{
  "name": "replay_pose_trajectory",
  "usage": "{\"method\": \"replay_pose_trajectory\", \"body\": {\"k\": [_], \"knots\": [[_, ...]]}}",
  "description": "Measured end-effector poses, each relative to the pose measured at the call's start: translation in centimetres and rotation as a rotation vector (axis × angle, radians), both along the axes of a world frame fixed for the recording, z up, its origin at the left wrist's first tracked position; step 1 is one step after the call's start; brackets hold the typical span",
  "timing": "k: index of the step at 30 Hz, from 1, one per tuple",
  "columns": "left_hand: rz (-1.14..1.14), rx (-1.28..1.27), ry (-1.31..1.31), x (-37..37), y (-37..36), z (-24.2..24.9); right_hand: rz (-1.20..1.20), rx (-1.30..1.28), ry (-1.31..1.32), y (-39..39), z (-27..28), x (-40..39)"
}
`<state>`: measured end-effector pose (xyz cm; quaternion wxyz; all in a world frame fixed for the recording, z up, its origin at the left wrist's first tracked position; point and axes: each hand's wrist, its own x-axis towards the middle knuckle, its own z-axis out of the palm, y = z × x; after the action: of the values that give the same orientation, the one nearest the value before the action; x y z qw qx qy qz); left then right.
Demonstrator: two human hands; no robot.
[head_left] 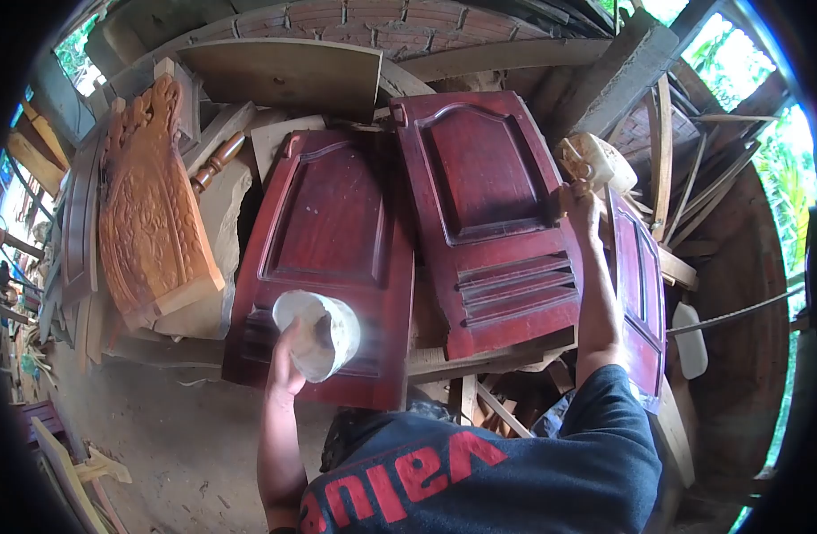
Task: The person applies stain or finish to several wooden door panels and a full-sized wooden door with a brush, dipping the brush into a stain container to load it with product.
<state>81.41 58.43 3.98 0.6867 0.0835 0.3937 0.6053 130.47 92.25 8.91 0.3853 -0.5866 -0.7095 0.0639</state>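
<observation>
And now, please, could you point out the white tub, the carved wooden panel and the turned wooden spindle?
White tub [344, 333], head view: its pale wall.
Carved wooden panel [150, 214], head view: its carved face.
Turned wooden spindle [219, 163], head view: middle of its shaft.

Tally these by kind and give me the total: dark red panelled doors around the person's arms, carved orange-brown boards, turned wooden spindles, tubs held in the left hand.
Dark red panelled doors: 3
Carved orange-brown board: 1
Turned wooden spindle: 1
White tub in the left hand: 1
Total: 6
</observation>
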Motion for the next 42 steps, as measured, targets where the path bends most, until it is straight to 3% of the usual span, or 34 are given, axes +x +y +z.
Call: {"method": "replay_pose_trajectory", "body": {"k": [2, 3, 5, 6, 7, 8, 11, 14, 18, 21, 23, 24, 25, 28, 30, 35, 37, 39, 41, 42], "knots": [[-0.021, 0.014, 0.052, 0.1, 0.2, 0.1, -0.021, 0.1, -0.369, -0.6, -3.2, -1.1], [-0.038, 0.012, 0.139, -0.3, 0.4, -1.4, 0.07, -0.014, -0.35, -4.3, -1.1, -4.9], [-0.042, 0.033, 0.35, 0.4, 1.7, -0.4, 0.351, 0.048, -0.351, -7.0, -2.1, -8.1], [-0.046, 0.073, 0.372, 0.7, 2.6, 0.1, 0.41, -0.165, -0.272, -8.3, -0.7, -9.9], [-0.036, 0.08, 0.354, 1.0, 3.6, -0.3, 0.468, -0.152, -0.21, -10.2, 1.3, -12.2], [0.026, 0.119, 0.386, 1.4, 4.8, -1.1, 0.415, -0.506, -0.114, -11.9, 4.1, -14.3], [0.153, 0.233, 0.441, 3.0, 8.3, -2.3, 0.547, -0.778, 0.267, -10.4, 2.8, -15.3], [0.153, 0.136, 0.516, 3.5, 10.2, -4.0, 0.651, -0.868, 0.176, -5.5, 2.0, -15.0], [0.111, 0.086, 0.449, 2.8, 10.3, -4.3, 0.768, -0.787, 0.051, 4.5, 0.8, -15.6], [0.087, 0.016, 0.289, 2.3, 10.8, -4.0, 0.722, -0.825, 0.028, 9.8, 1.7, -18.9], [0.084, 0.088, 0.18, 2.2, 10.8, -4.2, 0.742, -0.674, 0.038, 14.0, 1.7, -20.9], [0.073, 0.126, 0.095, 2.1, 10.7, -4.3, 0.715, -0.655, 0.055, 16.8, 0.9, -21.8], [0.063, 0.185, 0.174, 2.0, 10.4, -5.1, 0.622, -0.589, 0.041, 20.0, -0.5, -22.7], [0.116, -0.003, 0.132, 2.4, 10.7, -2.9, 0.517, -0.496, 0.181, 23.9, -2.2, -25.2], [0.159, -0.044, 0.116, 2.6, 10.5, -2.7, 0.334, 0.076, 0.115, 24.9, -3.4, -26.8], [0.165, -0.055, 0.069, 2.6, 10.3, -2.8, 0.61, -0.261, 0.438, 24.3, -4.2, -25.6], [0.162, -0.054, 0.046, 2.7, 10.4, -2.5, 0.561, -0.259, 0.386, 27.1, -3.9, -21.8], [0.158, -0.048, 0.039, 2.9, 10.5, -2.4, 0.435, 0.049, 0.062, 29.3, -1.8, -18.2], [0.151, -0.053, 0.071, 3.0, 10.6, -2.4, 0.282, -0.269, 0.141, 31.1, -0.3, -15.4], [0.145, -0.06, 0.1, 3.0, 10.7, -2.5, 0.118, -0.019, -0.213, 32.1, -0.2, -15.5]]}}
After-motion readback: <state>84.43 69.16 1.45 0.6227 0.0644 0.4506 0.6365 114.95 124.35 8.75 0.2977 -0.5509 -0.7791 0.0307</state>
